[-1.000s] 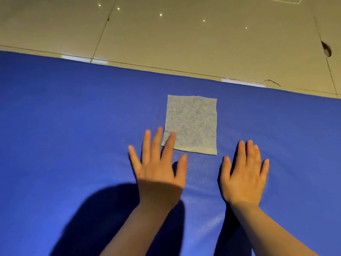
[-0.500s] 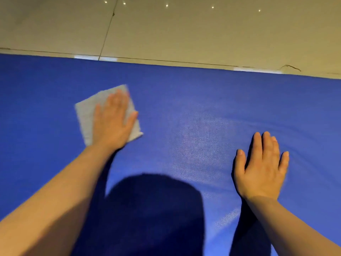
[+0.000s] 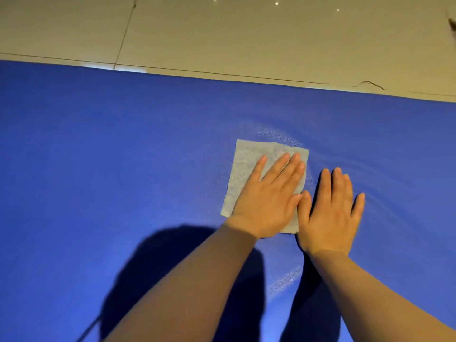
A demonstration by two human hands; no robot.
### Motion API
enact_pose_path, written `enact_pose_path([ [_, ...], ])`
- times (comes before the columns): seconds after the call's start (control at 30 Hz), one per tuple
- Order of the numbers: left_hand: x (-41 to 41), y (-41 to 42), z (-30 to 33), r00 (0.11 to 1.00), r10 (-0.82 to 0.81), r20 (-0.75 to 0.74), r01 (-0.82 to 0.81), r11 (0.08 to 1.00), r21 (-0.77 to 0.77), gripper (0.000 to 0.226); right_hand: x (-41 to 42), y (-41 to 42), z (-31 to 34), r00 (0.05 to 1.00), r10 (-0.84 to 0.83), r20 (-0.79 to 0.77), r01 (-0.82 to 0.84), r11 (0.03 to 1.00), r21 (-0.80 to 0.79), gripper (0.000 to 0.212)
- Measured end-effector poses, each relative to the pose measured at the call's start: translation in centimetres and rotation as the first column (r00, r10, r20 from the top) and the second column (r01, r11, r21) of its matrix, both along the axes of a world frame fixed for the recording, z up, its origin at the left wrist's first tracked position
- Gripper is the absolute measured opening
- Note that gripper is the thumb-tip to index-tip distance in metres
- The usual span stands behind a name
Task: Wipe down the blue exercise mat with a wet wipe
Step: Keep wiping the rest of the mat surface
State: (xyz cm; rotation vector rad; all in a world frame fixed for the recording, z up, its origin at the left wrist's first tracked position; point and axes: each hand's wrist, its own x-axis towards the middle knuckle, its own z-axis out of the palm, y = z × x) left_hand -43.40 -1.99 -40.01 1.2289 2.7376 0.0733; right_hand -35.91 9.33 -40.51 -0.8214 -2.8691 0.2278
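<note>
Blue exercise mat (image 3: 123, 169) fills most of the view, laid flat on a beige tiled floor (image 3: 246, 33), with the far edge of the mat running just under a grout line. Left hand (image 3: 269, 193) is spread flat, palm down, on the wet wipe (image 3: 244, 164), pinning it to the mat rather than gripping it, so nothing's clamped, just pressed. Right hand (image 3: 332, 213) is also flat with its fingers out, on bare mat right beside the wipe, and its thumb looks to be touching the left hand's thumb. The two hands are pretty much together side by side. What I'd worry about: the wipe is thin and only held by palm pressure, so on a fast swipe the free far corner could fold under or the whole thing could bunch up and you end up dragging skin across the mat instead of wipe. Also, with the right hand parked so close, the wipe could run into it on a rightward pass. There are faint ripples in the mat near the right hand, so I'd guess the mat is soft and leaning hard might wrinkle it, which leaves streaks unwiped. A pale sheen around and just past the wipe could be dampness, hard to say. Lighting's dim and warm, with small ceiling lights reflected as dots in the glossy tiles, and a big dark shadow on the near mat.
</note>
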Motion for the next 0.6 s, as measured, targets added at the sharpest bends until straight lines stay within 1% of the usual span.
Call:
enact_pose_path([
  [0.07, -2.0, -2.2, 0.0, 0.992, -0.128, 0.004, 0.128, 0.991, 0.032, 0.061, 0.0, 0.1, 0.0, 1.000, 0.003, 0.010, -0.003, 1.000, -0.014, 0.066],
  [0.1, -3.1, -3.7, -0.1, 0.993, -0.120, -0.002, 0.120, 0.992, 0.048, 0.062, 0.0, 0.1, 0.1, 1.000, 0.000, 0.007, 0.000, 1.000, -0.021, 0.066],
  [0.13, -4.0, -5.4, -0.2, 0.999, -0.050, -0.010, 0.050, 0.997, 0.063, 0.062, -0.1, 0.0, 0.1, 1.000, -0.003, 0.004, 0.003, 1.000, -0.026, 0.067],
  [0.2, -5.2, -9.8, -0.3, 0.987, 0.156, -0.037, -0.153, 0.985, 0.076, 0.062, -0.1, -0.1, 0.2, 1.000, -0.001, 0.009, 0.001, 0.999, -0.035, 0.067],
  [0.23, -5.5, -12.3, -0.3, 0.968, 0.248, -0.047, -0.246, 0.968, 0.058, 0.063, 0.0, -0.2, 0.2, 1.000, -0.002, 0.010, 0.003, 0.999, -0.038, 0.067],
  [0.3, -5.5, -16.2, 0.0, 0.911, 0.412, -0.009, -0.412, 0.911, 0.002, 0.067, -0.1, -0.1, 0.1, 1.000, -0.004, 0.000, 0.004, 0.999, -0.032, 0.067],
  [0.37, -4.5, -17.0, 0.4, 0.837, 0.547, 0.019, -0.546, 0.837, -0.035, 0.070, -0.2, 0.0, 0.1, 1.000, -0.005, 0.000, 0.005, 1.000, -0.026, 0.067],
  [0.43, -2.7, -14.7, 0.1, 0.749, 0.662, 0.003, -0.662, 0.749, -0.033, 0.073, -0.2, 0.1, 0.0, 1.000, -0.003, 0.009, 0.003, 1.000, -0.025, 0.067],
  [0.47, -1.5, -13.1, -0.1, 0.721, 0.693, -0.005, -0.693, 0.721, -0.021, 0.073, -0.2, 0.1, 0.0, 1.000, -0.002, 0.014, 0.003, 1.000, -0.027, 0.067],
  [0.5, 0.2, -11.3, -0.3, 0.734, 0.679, -0.014, -0.679, 0.734, 0.002, 0.071, -0.2, 0.0, 0.0, 1.000, -0.003, 0.021, 0.004, 1.000, -0.030, 0.068],
  [0.53, 2.2, -9.3, -0.4, 0.788, 0.616, -0.021, -0.615, 0.788, 0.024, 0.067, -0.1, 0.0, 0.1, 1.000, -0.003, 0.029, 0.004, 0.999, -0.034, 0.068],
  [0.6, 6.8, -5.5, -0.4, 0.926, 0.376, -0.016, -0.376, 0.926, 0.031, 0.063, -0.2, 0.0, 0.3, 0.999, 0.002, 0.044, 0.000, 0.999, -0.035, 0.067],
])
